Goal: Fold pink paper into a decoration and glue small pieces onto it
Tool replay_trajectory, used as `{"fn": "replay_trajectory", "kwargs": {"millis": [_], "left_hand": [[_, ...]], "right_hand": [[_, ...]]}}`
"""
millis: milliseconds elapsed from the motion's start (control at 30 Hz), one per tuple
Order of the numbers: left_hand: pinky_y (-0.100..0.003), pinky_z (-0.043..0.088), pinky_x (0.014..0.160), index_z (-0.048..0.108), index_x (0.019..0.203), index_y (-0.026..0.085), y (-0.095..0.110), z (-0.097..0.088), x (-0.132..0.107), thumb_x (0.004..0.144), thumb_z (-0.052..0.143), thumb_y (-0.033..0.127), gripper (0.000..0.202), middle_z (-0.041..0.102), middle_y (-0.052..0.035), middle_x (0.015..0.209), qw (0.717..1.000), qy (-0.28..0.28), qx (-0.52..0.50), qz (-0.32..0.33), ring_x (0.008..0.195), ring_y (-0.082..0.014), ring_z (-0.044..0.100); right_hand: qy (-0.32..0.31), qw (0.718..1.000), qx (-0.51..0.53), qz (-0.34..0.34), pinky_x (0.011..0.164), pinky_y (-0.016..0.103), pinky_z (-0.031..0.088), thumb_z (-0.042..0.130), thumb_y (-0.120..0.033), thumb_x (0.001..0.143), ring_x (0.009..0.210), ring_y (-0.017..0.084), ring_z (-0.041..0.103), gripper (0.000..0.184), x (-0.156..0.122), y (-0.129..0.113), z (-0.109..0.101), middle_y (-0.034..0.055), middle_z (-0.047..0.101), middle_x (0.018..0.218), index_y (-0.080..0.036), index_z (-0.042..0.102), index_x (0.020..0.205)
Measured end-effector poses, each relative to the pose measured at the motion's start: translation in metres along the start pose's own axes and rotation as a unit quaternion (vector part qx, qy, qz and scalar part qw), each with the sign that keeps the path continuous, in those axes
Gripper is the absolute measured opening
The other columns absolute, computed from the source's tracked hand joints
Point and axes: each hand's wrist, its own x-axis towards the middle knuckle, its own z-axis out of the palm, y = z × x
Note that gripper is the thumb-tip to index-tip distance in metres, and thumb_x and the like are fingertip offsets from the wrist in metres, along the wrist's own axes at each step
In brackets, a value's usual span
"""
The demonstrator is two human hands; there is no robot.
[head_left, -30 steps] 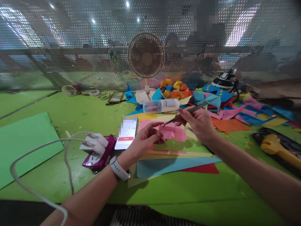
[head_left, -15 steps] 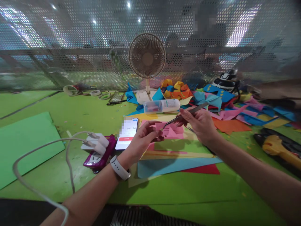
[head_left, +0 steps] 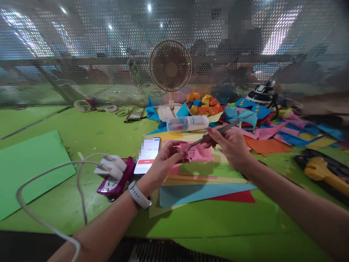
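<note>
My left hand point(head_left: 166, 160) pinches a small folded pink paper piece point(head_left: 200, 152) above the green table point(head_left: 89, 138). My right hand point(head_left: 231, 142) grips metal tweezers point(head_left: 211, 134), whose tip touches the pink paper near my left fingertips. Both hands hover over a stack of coloured paper sheets point(head_left: 201, 189) in blue, red, yellow and green. A white band sits on my left wrist.
A phone point(head_left: 148, 155) showing a timer lies left of my hands, beside a purple power strip point(head_left: 116, 178) with white plugs and cable. A glue bottle point(head_left: 188, 123), a small fan point(head_left: 170, 71), a pile of folded papers point(head_left: 245, 116) and a yellow tool point(head_left: 324, 171) lie behind and right.
The pink paper has turned slightly in my left fingers and the tweezers' tip has shifted a little on it. Both hands stay in almost the same place.
</note>
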Motion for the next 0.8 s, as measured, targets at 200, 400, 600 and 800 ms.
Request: {"fn": "replay_trajectory", "kwargs": {"millis": [200,400,600,800], "left_hand": [[-0.032,0.049,0.079,0.053,0.105,0.016,-0.0018,-0.0015,0.0006,0.078,0.062,0.019,0.028,0.06,-0.0011,0.078,1.0,-0.009,0.018,0.019,0.078,-0.0138,0.061],[-0.033,0.049,0.079,0.051,0.107,0.016,-0.0057,-0.0051,0.0032,0.08,0.061,0.019,0.029,0.059,-0.0013,0.08,0.998,-0.035,0.036,0.039,0.078,-0.013,0.059],[-0.032,0.047,0.079,0.05,0.11,0.016,-0.0062,-0.0055,0.003,0.078,0.064,0.022,0.035,0.061,-0.0013,0.08,0.998,-0.044,0.038,0.038,0.078,-0.0129,0.059],[-0.03,0.046,0.077,0.049,0.111,0.015,-0.0038,-0.0046,0.0023,0.079,0.064,0.021,0.036,0.06,-0.0002,0.077,0.997,-0.043,0.044,0.034,0.077,-0.0126,0.06]], "right_hand": [[0.0,1.0,0.007,0.003,0.046,0.024,0.05,0.063,-0.051,0.073,0.049,0.013,0.062,0.035,-0.001,-0.0018,0.0013,0.0035,0.068,0.061,-0.016,0.066,0.072],[0.009,1.0,0.013,0.002,0.047,0.023,0.051,0.064,-0.047,0.074,0.051,0.014,0.063,0.031,0.0,0.0001,0.0002,0.0036,0.069,0.062,-0.016,0.069,0.075],[0.01,1.0,0.029,0.003,0.047,0.023,0.05,0.065,-0.045,0.074,0.051,0.015,0.063,0.029,0.0022,0.0048,-0.0037,0.0036,0.069,0.061,-0.016,0.07,0.073],[0.017,0.999,0.032,0.004,0.049,0.024,0.052,0.065,-0.048,0.072,0.05,0.014,0.062,0.032,0.0043,0.006,-0.0052,0.0039,0.069,0.062,-0.016,0.069,0.072]]}}
